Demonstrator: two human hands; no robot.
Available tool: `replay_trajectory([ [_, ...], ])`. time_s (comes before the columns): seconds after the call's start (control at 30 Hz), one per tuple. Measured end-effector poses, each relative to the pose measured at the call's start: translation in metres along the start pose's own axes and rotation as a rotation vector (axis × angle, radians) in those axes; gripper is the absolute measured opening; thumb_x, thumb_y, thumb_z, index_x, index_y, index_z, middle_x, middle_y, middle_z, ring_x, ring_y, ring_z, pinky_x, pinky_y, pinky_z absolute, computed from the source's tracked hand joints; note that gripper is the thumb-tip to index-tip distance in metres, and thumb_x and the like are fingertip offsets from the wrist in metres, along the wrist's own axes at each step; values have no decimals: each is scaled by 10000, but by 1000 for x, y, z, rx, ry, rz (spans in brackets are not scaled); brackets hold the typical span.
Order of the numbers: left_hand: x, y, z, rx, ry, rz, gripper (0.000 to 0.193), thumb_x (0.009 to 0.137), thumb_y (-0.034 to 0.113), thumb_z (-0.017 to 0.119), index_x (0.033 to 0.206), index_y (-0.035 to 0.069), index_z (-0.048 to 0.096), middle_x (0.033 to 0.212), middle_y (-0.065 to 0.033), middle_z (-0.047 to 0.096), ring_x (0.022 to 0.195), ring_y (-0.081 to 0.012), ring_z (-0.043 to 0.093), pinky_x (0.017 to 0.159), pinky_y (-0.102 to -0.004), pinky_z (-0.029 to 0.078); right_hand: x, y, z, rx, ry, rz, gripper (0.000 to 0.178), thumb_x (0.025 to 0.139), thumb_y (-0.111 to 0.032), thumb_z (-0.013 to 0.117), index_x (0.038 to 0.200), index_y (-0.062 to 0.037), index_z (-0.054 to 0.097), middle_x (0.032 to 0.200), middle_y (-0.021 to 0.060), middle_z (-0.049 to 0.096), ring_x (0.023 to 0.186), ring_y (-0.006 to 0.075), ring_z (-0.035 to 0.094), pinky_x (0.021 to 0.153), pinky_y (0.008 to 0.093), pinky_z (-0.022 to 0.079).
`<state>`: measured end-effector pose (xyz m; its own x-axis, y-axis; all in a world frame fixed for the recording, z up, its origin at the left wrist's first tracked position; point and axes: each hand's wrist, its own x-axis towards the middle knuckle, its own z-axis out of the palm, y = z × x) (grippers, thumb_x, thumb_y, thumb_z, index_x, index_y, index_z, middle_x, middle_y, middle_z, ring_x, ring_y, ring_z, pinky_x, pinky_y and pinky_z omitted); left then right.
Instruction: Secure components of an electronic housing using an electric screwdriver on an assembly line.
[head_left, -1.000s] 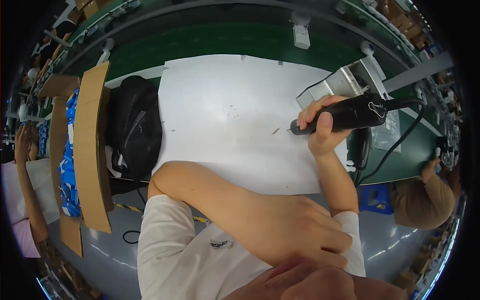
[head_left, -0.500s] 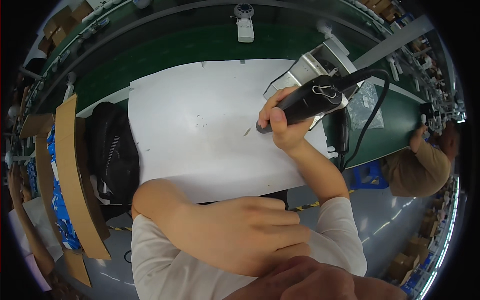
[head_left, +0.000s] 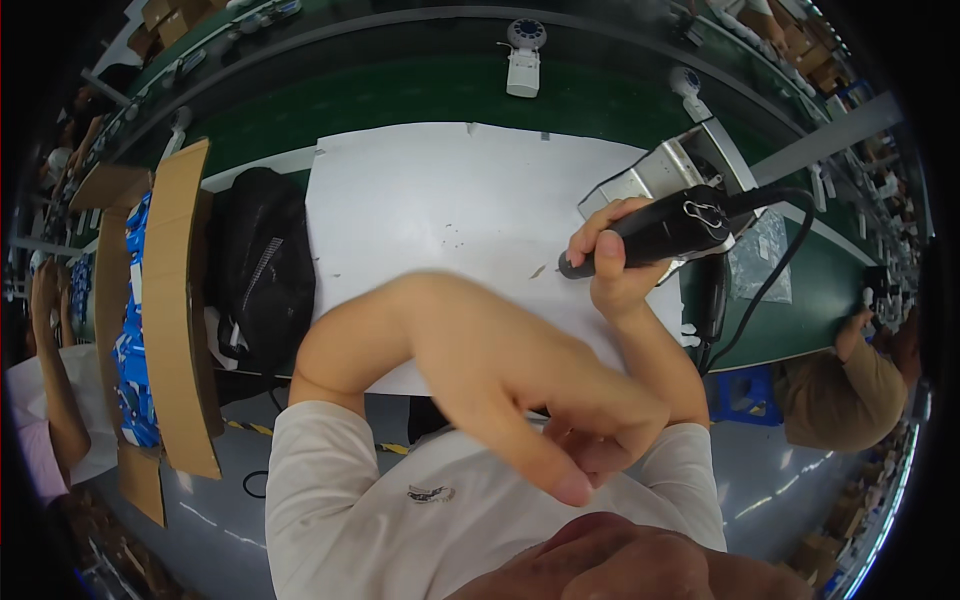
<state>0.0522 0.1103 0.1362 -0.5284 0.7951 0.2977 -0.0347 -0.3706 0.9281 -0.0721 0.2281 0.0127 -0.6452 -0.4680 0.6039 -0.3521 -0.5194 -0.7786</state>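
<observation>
My right hand point(head_left: 622, 262) is wrapped round one end of a black corded handheld tool point(head_left: 670, 230), whose exact kind I cannot make out. A small wire clip sits on the tool's body, and a metal box-like holder point(head_left: 640, 178) stands behind it. My left hand point(head_left: 545, 385) is raised in front of my chest, holding nothing. Its thumb stands apart from the loosely curled fingers, and the hand is a little blurred. Below both hands lies a white sheet point(head_left: 400, 200) on the green bench, with small dark specks and a thin brownish scrap point(head_left: 538, 271) near the tool's end.
A black bag point(head_left: 265, 270) rests left of the sheet, beside an open cardboard box point(head_left: 175, 330) of blue packets. The black cord point(head_left: 790, 270) loops down at the right, by a clear plastic bag point(head_left: 760, 260). A blue stool point(head_left: 748, 395) and other people are at the sides.
My left hand has turned and lifted away from my chest, its thumb parting from the curled fingers. The right hand keeps its grip on the tool. The whole view has shifted slightly.
</observation>
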Motion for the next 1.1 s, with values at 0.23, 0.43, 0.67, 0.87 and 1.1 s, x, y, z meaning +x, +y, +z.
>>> replay_trajectory([
  [0.23,15,-32,-1,-242,-196,192,322,799,306,756,829,32,590,752,-27,606,636,-171,532,654,-249,452,3,-10,10,24,-4,26,273,873,-198,601,1020,-57,420,642,79,506,461,149,457,429,255,428],
  [0.43,25,-44,17,-326,-251,293,253,810,221,767,857,17,625,733,-31,637,648,-137,560,668,-215,462,2,-13,10,21,13,48,275,872,-202,607,1015,-60,419,642,76,494,468,142,436,424,263,428],
  [0.67,25,-48,21,-404,-305,257,195,848,187,734,878,19,640,759,-26,647,672,-129,552,665,-214,450,2,-9,11,33,20,54,274,868,-203,611,1004,-61,418,640,73,486,467,140,428,429,264,431],
  [0.87,10,-23,2,39,-36,-14,91,830,134,707,838,61,652,791,-9,662,686,-114,582,678,-237,451,3,-10,15,49,28,37,240,872,-163,588,1004,-53,420,640,74,495,468,142,433,440,267,436],
  [1.1,-103,4,-28,1379,1362,-907,313,972,235,500,1093,-26,625,1128,-162,647,1008,-313,629,895,-356,495,2,-15,7,-42,106,141,184,866,-85,543,1000,-32,427,644,74,513,474,145,476,459,265,444],
])
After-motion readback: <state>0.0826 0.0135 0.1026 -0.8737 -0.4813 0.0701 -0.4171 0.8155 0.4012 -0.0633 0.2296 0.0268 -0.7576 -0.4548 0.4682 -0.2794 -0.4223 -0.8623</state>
